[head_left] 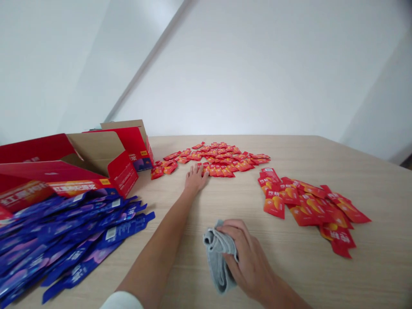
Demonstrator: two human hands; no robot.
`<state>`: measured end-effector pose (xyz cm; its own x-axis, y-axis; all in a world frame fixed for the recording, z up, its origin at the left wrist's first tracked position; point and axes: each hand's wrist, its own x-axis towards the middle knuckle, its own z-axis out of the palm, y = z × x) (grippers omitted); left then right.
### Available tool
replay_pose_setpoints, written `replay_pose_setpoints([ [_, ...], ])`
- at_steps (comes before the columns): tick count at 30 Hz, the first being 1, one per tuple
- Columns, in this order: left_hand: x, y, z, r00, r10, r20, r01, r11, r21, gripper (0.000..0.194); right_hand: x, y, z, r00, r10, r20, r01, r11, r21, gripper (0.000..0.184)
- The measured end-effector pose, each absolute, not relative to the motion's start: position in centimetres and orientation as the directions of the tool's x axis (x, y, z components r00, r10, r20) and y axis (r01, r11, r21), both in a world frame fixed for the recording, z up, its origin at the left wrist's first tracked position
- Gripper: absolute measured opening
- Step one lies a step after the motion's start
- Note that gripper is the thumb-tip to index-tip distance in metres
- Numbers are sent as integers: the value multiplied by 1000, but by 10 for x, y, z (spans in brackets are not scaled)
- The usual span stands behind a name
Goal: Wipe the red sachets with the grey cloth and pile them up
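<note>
My left hand (195,178) reaches far forward and lies flat on the wooden table (231,201), fingers stretched out and touching the near edge of a spread of small red-and-orange sachets (219,159). My right hand (247,257) is close to me, fingers closed over a folded grey cloth (219,257) pressed on the table.
A second pile of larger red sachets (312,206) lies at the right. A heap of long blue packets (64,231) covers the near left. Open red cardboard boxes (96,159) stand at the far left. White walls rise behind the table.
</note>
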<state>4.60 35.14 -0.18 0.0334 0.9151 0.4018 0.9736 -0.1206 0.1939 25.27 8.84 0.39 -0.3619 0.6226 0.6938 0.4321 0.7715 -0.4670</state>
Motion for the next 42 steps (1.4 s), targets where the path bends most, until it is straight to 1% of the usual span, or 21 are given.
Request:
replay_pose_setpoints([
  [4, 43, 355, -7, 60, 932, 358, 971, -138, 195, 45, 255, 92, 1, -375, 640, 671, 443, 759, -477, 42],
  [8, 40, 339, -10, 67, 928, 365, 974, -140, 177, 44, 257, 94, 0, -370, 655, 658, 478, 742, -470, 41],
  [16, 18, 260, -13, 215, 904, 370, 958, -269, 101, 39, 264, 103, -5, -312, 672, 671, 514, 714, -475, 32],
  [20, 12, 236, -13, 243, 898, 367, 951, -294, 90, 42, 269, 107, -5, -270, 678, 684, 532, 697, -481, 31],
  [25, 22, 260, -4, 206, 903, 377, 954, -271, 127, 55, 273, 111, -1, -202, 659, 724, 578, 678, -455, 30],
  [28, 28, 283, 5, 209, 906, 369, 945, -284, 162, 51, 274, 115, 0, -177, 646, 742, 604, 667, -436, 28],
  [31, 29, 292, 9, 241, 897, 369, 930, -322, 176, 46, 276, 118, -1, -192, 651, 734, 611, 665, -429, 29],
  [34, 26, 279, 8, 321, 873, 367, 903, -399, 161, 44, 278, 120, -1, -212, 665, 716, 605, 665, -438, 30],
  [36, 24, 257, 6, 394, 849, 351, 872, -466, 147, 45, 278, 121, -1, -217, 678, 702, 597, 661, -454, 31],
  [39, 24, 205, 3, 540, 788, 295, 792, -595, 140, 54, 279, 121, 2, -210, 691, 692, 584, 656, -478, 30],
  [42, 21, 141, 8, 714, 670, 205, 650, -742, 162, 63, 282, 122, 6, -191, 689, 699, 588, 650, -480, 30],
])
